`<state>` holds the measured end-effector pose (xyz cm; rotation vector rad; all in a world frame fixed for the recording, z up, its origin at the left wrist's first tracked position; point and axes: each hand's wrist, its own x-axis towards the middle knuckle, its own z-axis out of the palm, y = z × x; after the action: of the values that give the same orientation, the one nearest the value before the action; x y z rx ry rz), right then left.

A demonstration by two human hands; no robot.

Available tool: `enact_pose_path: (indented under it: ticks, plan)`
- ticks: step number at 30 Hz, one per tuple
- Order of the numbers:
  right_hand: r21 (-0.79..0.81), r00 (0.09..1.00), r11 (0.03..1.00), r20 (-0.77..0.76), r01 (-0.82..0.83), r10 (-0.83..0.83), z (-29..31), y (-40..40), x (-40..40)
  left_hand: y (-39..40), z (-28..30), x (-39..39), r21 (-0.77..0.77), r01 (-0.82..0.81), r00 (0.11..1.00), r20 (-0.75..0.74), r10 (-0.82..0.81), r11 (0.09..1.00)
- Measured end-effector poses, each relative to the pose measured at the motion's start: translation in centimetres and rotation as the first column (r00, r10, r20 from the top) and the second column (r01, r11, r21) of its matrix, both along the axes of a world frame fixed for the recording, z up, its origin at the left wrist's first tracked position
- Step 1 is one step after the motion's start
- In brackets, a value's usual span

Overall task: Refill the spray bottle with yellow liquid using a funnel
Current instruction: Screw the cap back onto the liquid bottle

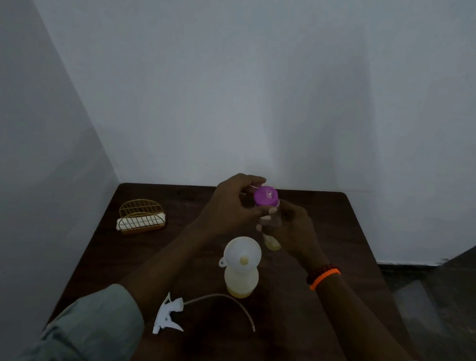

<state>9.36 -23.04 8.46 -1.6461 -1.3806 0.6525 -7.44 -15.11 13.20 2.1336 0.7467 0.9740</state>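
Our sprayer (168, 314) lies nearest on the desk (340, 245); beyond the funnel (242, 254), our right hand (293, 227) grips the jar (270, 228), left hand (229, 205) pinching its purple lid (265, 196).

Bare room corner, small wooden table (354, 246)

A dark wood-grain surface (340, 245) with a dull sheen is seen. The funnel (242, 254) and trigger sprayer head (167, 316) are smooth white plastic. The spray bottle (241, 280) is translucent plastic. A gold wire-metal holder (141, 215) is shown, and a glossy purple plastic cap (265, 196).
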Motion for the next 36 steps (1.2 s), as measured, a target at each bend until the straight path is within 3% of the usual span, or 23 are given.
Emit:
enact_pose_path:
  ticks: [4,15,28,36]
  plan:
    - [-0.009,1.000,1.000,0.027,-0.009,0.009,0.1,0.5,0.0,0.0,-0.1,-0.4,-0.005,-0.054,0.998,0.038,0.054,0.999]
    - [-0.038,0.985,0.994,0.136,-0.101,0.105,1.1,3.8,-1.6,4.1,1.8,-3.5,0.107,0.122,0.986,-0.128,-0.108,0.987]
    - [-0.106,0.927,0.938,0.153,-0.330,0.344,2.2,17.3,-7.2,14.8,1.8,-10.7,0.139,-0.052,0.974,-0.213,0.081,0.989]
    - [-0.176,0.950,0.970,0.237,-0.166,0.205,-1.5,27.9,-9.4,23.6,-2.5,-9.7,0.140,-0.207,0.935,-0.263,0.238,0.968]
